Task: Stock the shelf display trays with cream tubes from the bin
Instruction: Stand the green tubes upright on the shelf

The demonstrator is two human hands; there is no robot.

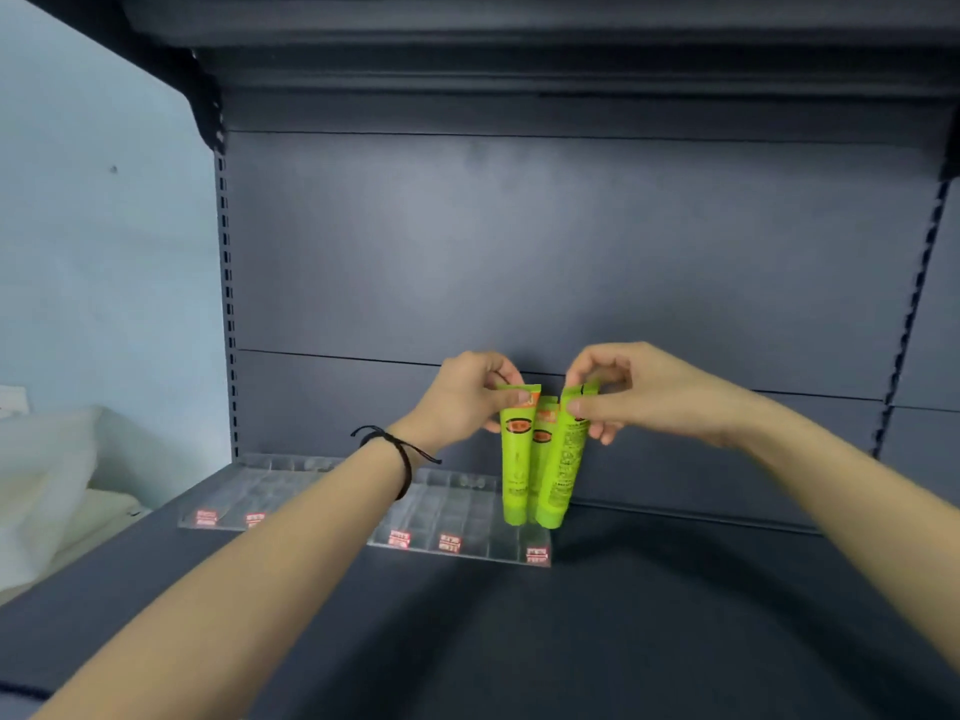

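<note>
Three bright green cream tubes stand cap-down over the right end of the clear display tray (467,517) on the dark shelf. My left hand (467,397) pinches the flat top of the left tube (514,459). My right hand (628,392) pinches the top of the right tube (563,465), which is turned so its printed back faces me. A middle tube (542,444) shows between them, partly hidden; I cannot tell which hand holds it. The bin is out of view.
A second clear tray (249,491) with red price labels lies at the left of the shelf (675,615). The shelf's dark back panel (571,252) rises close behind the tubes. White cloth-like material (47,485) sits left of the shelf upright.
</note>
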